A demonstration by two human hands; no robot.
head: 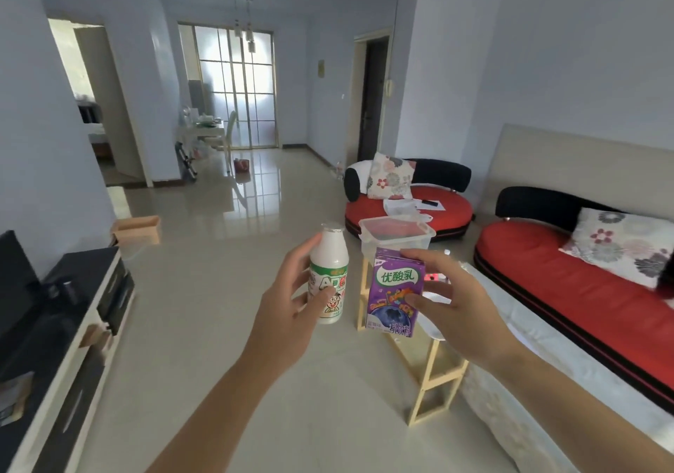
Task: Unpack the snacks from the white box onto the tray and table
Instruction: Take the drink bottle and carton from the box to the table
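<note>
Just beyond both hands stands a light wooden table (427, 392) bearing the lidded plastic box (397, 235). The right hand (460, 303) grips a purple yogurt-drink carton (395, 292) and the left hand (286, 310) a white milk bottle (328, 272), both upright and likely ready to set down.

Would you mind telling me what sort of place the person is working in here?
Most likely a home living room: a red sofa with a floral cushion, a low dark cabinet along the left wall, and glazed sliding doors at the far end.

Bare forearms (219, 399), bare left hand (288, 308), right hand (465, 310)
</note>
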